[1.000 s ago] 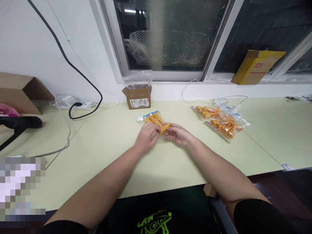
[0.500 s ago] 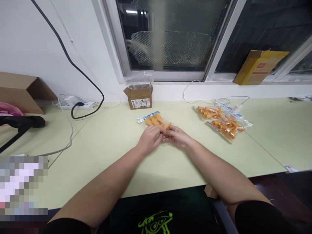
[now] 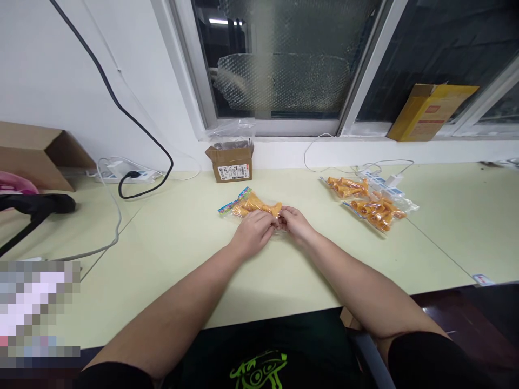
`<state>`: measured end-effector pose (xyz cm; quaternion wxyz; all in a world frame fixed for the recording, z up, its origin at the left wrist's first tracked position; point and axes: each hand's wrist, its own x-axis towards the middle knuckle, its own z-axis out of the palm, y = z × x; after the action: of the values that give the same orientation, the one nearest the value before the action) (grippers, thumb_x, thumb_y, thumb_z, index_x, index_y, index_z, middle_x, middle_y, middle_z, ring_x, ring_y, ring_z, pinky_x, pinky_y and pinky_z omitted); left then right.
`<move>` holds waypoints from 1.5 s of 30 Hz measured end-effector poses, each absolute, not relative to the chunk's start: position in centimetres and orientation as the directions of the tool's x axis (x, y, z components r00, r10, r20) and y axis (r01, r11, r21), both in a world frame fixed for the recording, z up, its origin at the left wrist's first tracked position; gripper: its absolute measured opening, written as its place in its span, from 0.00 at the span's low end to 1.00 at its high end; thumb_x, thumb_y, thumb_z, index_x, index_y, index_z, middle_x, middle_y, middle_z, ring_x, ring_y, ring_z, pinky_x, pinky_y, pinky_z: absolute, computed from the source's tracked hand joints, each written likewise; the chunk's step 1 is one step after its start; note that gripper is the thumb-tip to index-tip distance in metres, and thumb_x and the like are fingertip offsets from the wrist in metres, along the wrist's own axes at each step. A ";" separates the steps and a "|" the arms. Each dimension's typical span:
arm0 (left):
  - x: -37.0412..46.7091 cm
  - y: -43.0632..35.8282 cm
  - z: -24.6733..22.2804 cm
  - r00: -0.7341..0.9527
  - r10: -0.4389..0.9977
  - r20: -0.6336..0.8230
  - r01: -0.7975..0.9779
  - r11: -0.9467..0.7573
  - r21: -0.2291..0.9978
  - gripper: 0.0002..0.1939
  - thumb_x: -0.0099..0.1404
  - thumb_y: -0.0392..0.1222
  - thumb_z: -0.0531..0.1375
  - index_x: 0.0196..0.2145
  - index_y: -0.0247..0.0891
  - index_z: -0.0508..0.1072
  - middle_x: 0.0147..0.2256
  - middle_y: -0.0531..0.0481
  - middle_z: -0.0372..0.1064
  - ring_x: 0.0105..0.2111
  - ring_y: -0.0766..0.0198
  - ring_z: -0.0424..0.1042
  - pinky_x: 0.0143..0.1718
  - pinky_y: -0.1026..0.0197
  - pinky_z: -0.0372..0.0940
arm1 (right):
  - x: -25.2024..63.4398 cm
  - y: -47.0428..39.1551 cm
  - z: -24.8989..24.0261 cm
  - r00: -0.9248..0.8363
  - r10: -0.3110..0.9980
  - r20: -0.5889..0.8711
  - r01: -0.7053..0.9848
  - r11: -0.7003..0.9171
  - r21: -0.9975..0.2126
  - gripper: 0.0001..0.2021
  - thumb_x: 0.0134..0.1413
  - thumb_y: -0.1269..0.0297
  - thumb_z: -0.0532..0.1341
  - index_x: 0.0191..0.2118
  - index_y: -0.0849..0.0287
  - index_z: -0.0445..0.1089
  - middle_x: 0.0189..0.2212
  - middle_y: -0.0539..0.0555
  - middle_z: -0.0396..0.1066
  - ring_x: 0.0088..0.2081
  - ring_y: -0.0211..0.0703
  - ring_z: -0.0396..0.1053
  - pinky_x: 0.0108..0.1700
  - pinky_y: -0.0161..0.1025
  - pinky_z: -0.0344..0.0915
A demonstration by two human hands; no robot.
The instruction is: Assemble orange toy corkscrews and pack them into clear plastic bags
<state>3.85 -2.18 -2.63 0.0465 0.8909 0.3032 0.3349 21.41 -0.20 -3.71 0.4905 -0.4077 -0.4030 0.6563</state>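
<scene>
A clear plastic bag of orange, horn-shaped pieces lies on the pale green table in front of me, its patterned header strip at the upper left. My left hand is closed on the bag's near edge, the fingers bent over it. Close beside it, my right hand pinches the bag's right end. The fingertips of both hands nearly meet, and part of the bag is hidden under them. To the right lie two similar bags of orange pieces, a farther bag and a nearer bag.
A small open cardboard box stands by the wall. Behind the right-hand bags is a white power strip with cables. At left are another power strip, a black cable, a large carton and a black stand.
The bag has turned, its header strip swinging left and tilting more steeply. More orange pieces show above my fingers. My right hand has shifted slightly right.
</scene>
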 end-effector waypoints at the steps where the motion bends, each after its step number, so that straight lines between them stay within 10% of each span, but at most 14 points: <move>1: 3.9 -2.2 -2.6 0.598 0.565 0.569 0.504 -0.817 0.282 0.08 0.70 0.34 0.55 0.40 0.41 0.73 0.39 0.46 0.75 0.41 0.56 0.72 0.45 0.52 0.65 | 21.5 -0.2 -3.7 -0.200 0.969 -0.144 -0.307 -0.202 -0.930 0.05 0.47 0.65 0.63 0.32 0.59 0.70 0.21 0.48 0.72 0.22 0.34 0.66 0.27 0.32 0.64; 12: 4.6 -2.6 -2.7 0.690 0.501 0.521 0.377 -0.865 0.332 0.10 0.72 0.32 0.53 0.40 0.42 0.73 0.41 0.47 0.77 0.45 0.57 0.73 0.49 0.53 0.65 | 21.3 0.8 -5.8 -0.192 0.977 -0.090 -0.038 -0.100 -0.994 0.21 0.37 0.55 0.72 0.30 0.55 0.61 0.14 0.40 0.62 0.17 0.32 0.56 0.21 0.30 0.50; 18: 3.3 -2.7 -1.4 0.635 0.574 0.518 0.489 -0.817 0.306 0.09 0.71 0.41 0.58 0.47 0.44 0.73 0.46 0.46 0.75 0.51 0.54 0.72 0.55 0.48 0.62 | 22.4 0.6 -5.3 -0.376 0.927 0.000 -0.029 -0.012 -1.000 0.20 0.50 0.46 0.68 0.40 0.56 0.67 0.22 0.44 0.69 0.22 0.35 0.63 0.25 0.32 0.58; 25: 0.8 -1.7 -1.4 0.544 0.792 0.278 0.772 -0.602 0.205 0.50 0.55 0.61 0.68 0.69 0.43 0.57 0.68 0.37 0.57 0.68 0.38 0.53 0.68 0.34 0.45 | 23.6 0.4 -4.4 -0.503 0.836 0.220 -0.030 0.238 -0.971 0.29 0.60 0.46 0.65 0.62 0.52 0.65 0.33 0.49 0.72 0.35 0.41 0.69 0.43 0.42 0.69; 33: 1.1 -1.3 -2.0 0.394 0.840 0.374 0.780 -0.521 0.348 0.25 0.64 0.37 0.60 0.59 0.44 0.71 0.56 0.41 0.72 0.60 0.42 0.67 0.63 0.36 0.54 | 25.0 1.0 -3.8 -0.153 0.837 0.526 -0.016 0.530 -0.848 0.18 0.62 0.52 0.63 0.54 0.52 0.68 0.38 0.52 0.68 0.40 0.42 0.67 0.48 0.43 0.65; 38: 1.0 -0.5 -1.1 0.039 0.922 0.386 0.170 -0.387 0.906 0.21 0.62 0.47 0.67 0.52 0.43 0.74 0.50 0.43 0.75 0.51 0.48 0.74 0.56 0.45 0.66 | 27.0 2.3 -3.8 0.153 0.876 0.458 0.024 0.460 -0.887 0.16 0.58 0.51 0.63 0.48 0.51 0.66 0.40 0.52 0.66 0.41 0.43 0.66 0.47 0.42 0.66; 41: 1.4 -0.6 -0.3 0.027 0.976 0.216 -0.324 -0.196 0.926 0.23 0.57 0.47 0.71 0.48 0.41 0.73 0.45 0.47 0.75 0.45 0.55 0.77 0.47 0.54 0.71 | 27.0 2.5 -4.0 0.006 0.931 0.366 -0.078 0.365 -0.928 0.23 0.55 0.46 0.64 0.52 0.50 0.67 0.48 0.55 0.68 0.45 0.44 0.68 0.47 0.42 0.68; 45: 2.1 -1.2 0.0 0.170 0.982 0.082 -0.492 0.013 0.871 0.24 0.53 0.44 0.73 0.46 0.41 0.71 0.41 0.50 0.76 0.39 0.59 0.77 0.40 0.59 0.72 | 25.5 1.3 -3.7 -0.314 0.893 0.322 -0.247 0.251 -0.936 0.30 0.50 0.42 0.68 0.57 0.49 0.68 0.54 0.57 0.70 0.50 0.48 0.71 0.50 0.44 0.70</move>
<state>2.08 -1.18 -0.01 0.6458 0.4100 0.2989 0.5705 25.54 1.30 -3.66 0.5193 -0.2711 -0.5963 0.5489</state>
